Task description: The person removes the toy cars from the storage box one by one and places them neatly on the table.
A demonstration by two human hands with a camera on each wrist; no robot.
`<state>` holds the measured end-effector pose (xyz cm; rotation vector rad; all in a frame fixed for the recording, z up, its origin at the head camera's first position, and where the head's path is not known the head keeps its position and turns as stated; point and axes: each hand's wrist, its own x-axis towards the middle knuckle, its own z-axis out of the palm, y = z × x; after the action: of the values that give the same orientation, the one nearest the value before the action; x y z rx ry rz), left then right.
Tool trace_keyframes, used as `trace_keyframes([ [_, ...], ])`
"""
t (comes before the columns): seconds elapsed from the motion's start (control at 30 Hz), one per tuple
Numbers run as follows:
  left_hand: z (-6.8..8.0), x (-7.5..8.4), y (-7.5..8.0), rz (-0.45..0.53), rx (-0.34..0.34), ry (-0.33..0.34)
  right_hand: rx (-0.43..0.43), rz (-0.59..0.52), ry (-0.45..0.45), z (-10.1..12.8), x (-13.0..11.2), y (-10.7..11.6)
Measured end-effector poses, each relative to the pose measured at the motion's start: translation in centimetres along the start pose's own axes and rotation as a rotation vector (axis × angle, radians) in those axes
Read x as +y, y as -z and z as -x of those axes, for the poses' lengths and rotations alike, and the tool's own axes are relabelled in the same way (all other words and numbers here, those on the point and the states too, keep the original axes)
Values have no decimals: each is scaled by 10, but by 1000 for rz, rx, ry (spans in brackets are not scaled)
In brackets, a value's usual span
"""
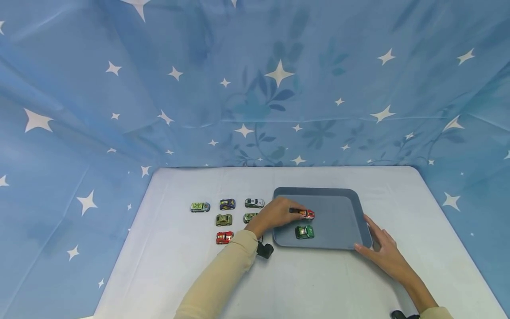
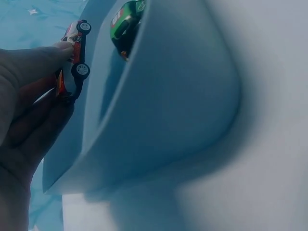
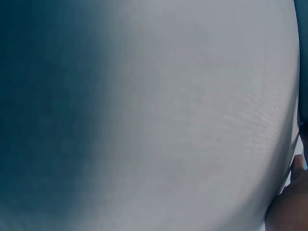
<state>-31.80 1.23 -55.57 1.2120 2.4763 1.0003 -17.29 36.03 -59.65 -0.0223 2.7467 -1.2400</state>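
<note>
A blue-grey tray (image 1: 338, 201) lies on the white table. In it stand a green toy car (image 1: 304, 231) and, just behind it, a red and white toy car (image 1: 307, 214). My left hand (image 1: 292, 212) reaches over the tray's left rim and pinches the red and white car by its rear end. In the left wrist view the fingers (image 2: 53, 53) hold that car (image 2: 76, 50) above the tray floor, with the green car (image 2: 126, 23) beyond and the tray's wall (image 2: 163, 101) close up. My right hand (image 1: 376, 239) lies with straight fingers against the tray's right front corner.
Several toy cars stand in rows left of the tray: a light green one (image 1: 200, 207), a dark blue one (image 1: 227, 204), a white one (image 1: 254, 203), an olive one (image 1: 224, 219), a red one (image 1: 225, 237). Blue star-patterned cloth (image 1: 255, 88) walls the table on three sides.
</note>
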Motion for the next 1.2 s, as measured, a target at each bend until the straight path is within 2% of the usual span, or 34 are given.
trace_keyframes([
  [0.17,5,-4,6,-24,8,-3,-2,14,1,-1,0,-1],
  [0.37,16,-8,13,12,6,43,-3,21,13,0,0,-1],
  [0.77,38,-20,34,16,43,88,3,8,42,0,-1,0],
  [0.93,45,-23,40,48,43,112,0,14,37,0,-2,-1],
  [1.2,54,-26,51,24,72,102,1,13,29,1,-3,0],
])
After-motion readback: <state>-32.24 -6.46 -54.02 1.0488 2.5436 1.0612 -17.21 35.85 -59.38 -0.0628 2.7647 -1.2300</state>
